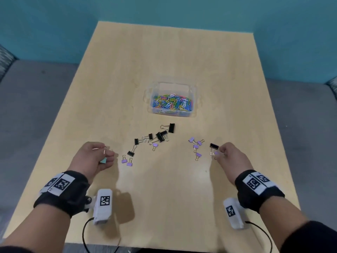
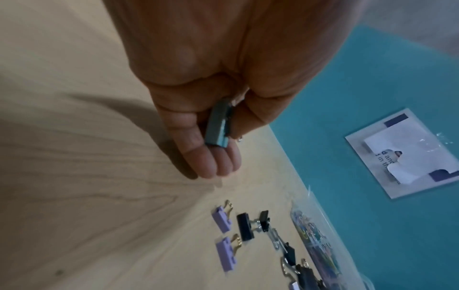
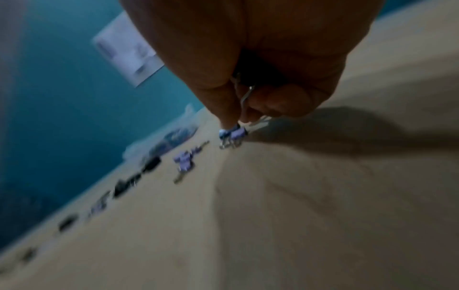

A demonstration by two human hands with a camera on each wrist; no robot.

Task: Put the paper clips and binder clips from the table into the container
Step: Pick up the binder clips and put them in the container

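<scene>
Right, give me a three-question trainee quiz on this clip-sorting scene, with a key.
1. True or false: the clear container already holds coloured paper clips.
2. Multiple choice: what does the left hand hold? A) a teal binder clip B) a pen C) nothing
3. Fill in: the right hand pinches a small ____ binder clip on the table.

Key:
1. True.
2. A, the teal binder clip lies in the curled fingers.
3. Purple; the purple binder clip is at the fingertips, beside a black binder clip.
</scene>
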